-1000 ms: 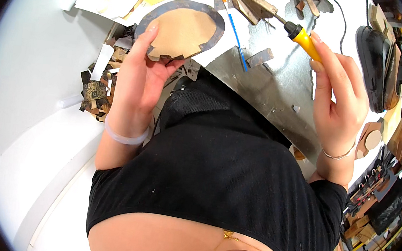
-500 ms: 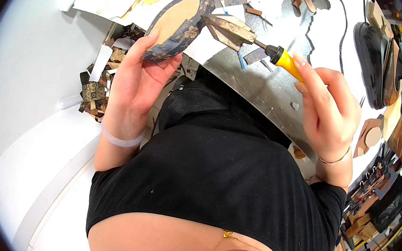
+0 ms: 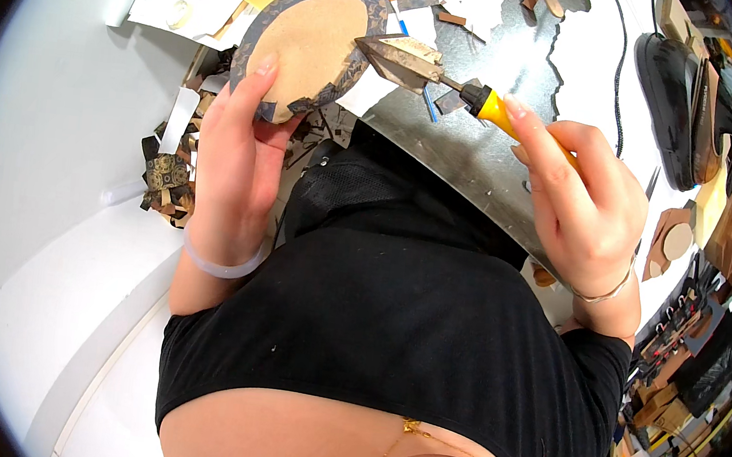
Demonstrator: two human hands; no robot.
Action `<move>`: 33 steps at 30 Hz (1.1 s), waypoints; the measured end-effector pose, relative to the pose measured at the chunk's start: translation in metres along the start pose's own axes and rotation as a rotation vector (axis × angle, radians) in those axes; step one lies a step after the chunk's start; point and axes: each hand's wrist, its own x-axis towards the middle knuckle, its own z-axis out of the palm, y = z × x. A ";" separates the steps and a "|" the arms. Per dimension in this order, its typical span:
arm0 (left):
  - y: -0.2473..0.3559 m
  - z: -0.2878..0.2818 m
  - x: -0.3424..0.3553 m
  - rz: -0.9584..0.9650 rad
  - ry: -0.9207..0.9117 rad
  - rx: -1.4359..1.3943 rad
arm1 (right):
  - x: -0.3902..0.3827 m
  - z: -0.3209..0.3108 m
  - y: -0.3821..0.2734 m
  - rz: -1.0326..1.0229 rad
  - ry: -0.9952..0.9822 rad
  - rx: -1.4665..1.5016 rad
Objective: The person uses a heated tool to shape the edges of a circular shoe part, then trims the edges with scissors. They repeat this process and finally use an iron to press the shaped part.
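L hand (image 3: 246,140) gripping oval disc (image 3: 309,44), R hand (image 3: 587,207) clenched on yellow-handled tool (image 3: 507,118).
Disc's showing tan centre w/ dark patterned rim, tilting above table (image 3: 58,107); tool's tip carrying a patterned scrap (image 3: 397,58) beside disc; metal sheet (image 3: 489,157), scraps lying under.

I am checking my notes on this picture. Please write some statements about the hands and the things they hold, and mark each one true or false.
1. The left hand holds an oval tan piece with a dark patterned rim. True.
2. The right hand is empty. False: it holds a yellow-handled tool.
3. The tool's tip carries a dark patterned scrap. True.
4. The left wrist is bare. False: it wears a pale bangle.
5. The grip of both hands is closed on something. True.
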 end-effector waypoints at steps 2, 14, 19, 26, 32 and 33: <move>0.000 0.001 -0.004 0.045 -0.013 0.054 | 0.000 0.000 0.000 -0.007 -0.009 -0.009; 0.001 0.008 0.000 -0.056 -0.085 -0.024 | 0.010 -0.001 0.013 0.098 0.053 0.073; 0.000 0.000 0.009 -0.205 -0.102 -0.169 | 0.002 -0.006 0.009 0.060 0.051 0.111; 0.000 0.003 0.007 -0.241 -0.138 -0.246 | -0.006 -0.003 0.008 -0.039 0.078 0.051; 0.001 0.008 0.004 -0.152 -0.099 -0.142 | -0.008 0.004 0.010 -0.088 0.110 -0.044; 0.001 0.011 0.002 -0.114 -0.078 -0.107 | -0.008 0.003 0.009 -0.080 0.099 -0.051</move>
